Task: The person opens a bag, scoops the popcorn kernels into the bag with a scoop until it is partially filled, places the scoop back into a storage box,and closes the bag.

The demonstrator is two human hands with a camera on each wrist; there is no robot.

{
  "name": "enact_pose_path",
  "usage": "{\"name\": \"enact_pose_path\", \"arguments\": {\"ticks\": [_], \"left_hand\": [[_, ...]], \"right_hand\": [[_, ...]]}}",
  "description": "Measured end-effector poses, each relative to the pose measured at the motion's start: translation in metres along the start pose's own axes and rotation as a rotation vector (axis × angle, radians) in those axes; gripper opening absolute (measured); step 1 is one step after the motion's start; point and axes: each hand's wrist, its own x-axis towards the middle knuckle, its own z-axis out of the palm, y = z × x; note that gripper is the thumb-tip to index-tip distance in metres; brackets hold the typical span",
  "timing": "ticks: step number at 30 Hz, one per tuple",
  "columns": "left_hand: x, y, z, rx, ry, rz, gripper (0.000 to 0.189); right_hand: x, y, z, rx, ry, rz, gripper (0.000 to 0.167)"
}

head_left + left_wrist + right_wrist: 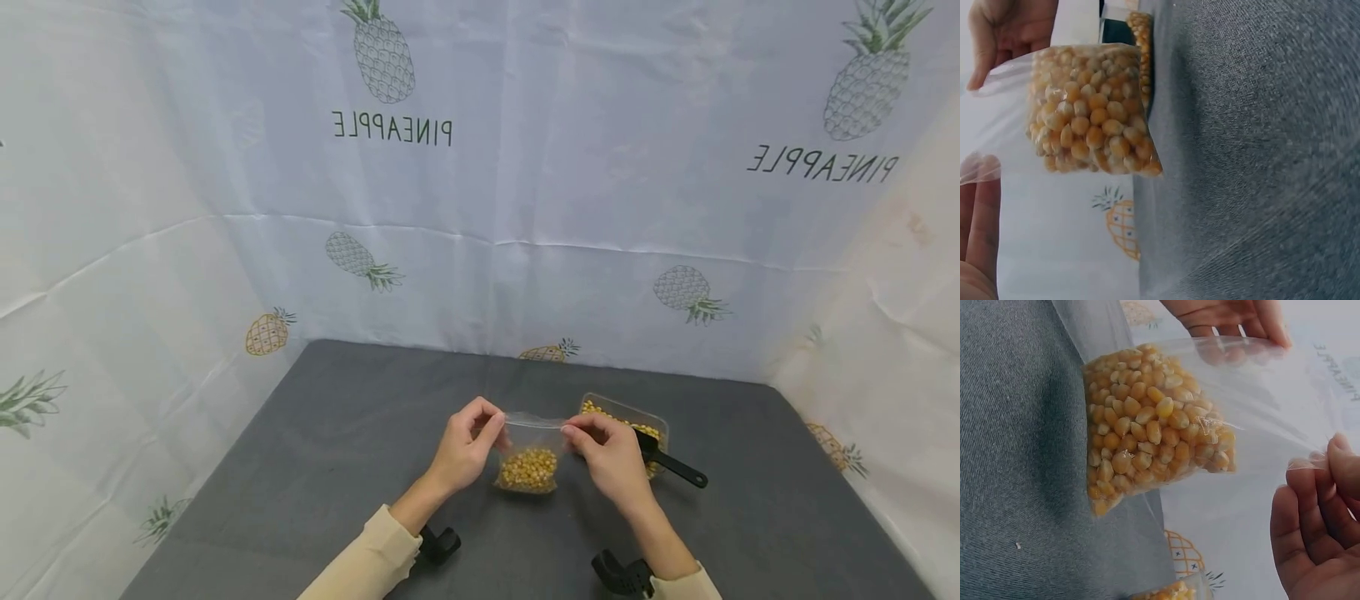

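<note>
A clear zip bag (529, 442) with yellow corn kernels (528, 471) in its lower part hangs between both hands. My left hand (467, 442) pinches the bag's top left corner between thumb and fingers. At the top right corner, my right hand (611, 458) pinches the other end. In the right wrist view the corn kernels (1141, 419) fill the bottom of the bag, and the bag's upper part (1254, 394) is clear film drawn taut. The left wrist view shows the bag of corn (1088, 112) close to the grey tabletop; whether it touches is hard to tell.
Behind my right hand stands a clear plastic container (626, 410) of corn kernels. A black scoop (678, 469) lies in it, its handle sticking out to the right. The grey table (360, 417) meets a white pineapple-print curtain (480, 292) at the back and sides.
</note>
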Motion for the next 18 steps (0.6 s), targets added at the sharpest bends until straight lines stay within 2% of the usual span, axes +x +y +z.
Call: {"name": "enact_pose_path", "arguments": {"ticks": [7, 18], "left_hand": [[-0.004, -0.01, 0.002, -0.023, -0.008, -0.001, 0.01], [-0.006, -0.018, 0.003, 0.018, -0.034, -0.074, 0.011]], "right_hand": [[0.002, 0.011, 0.0, 0.003, -0.022, -0.002, 0.008], [0.004, 0.018, 0.0, -0.018, -0.068, 0.023, 0.004]]}}
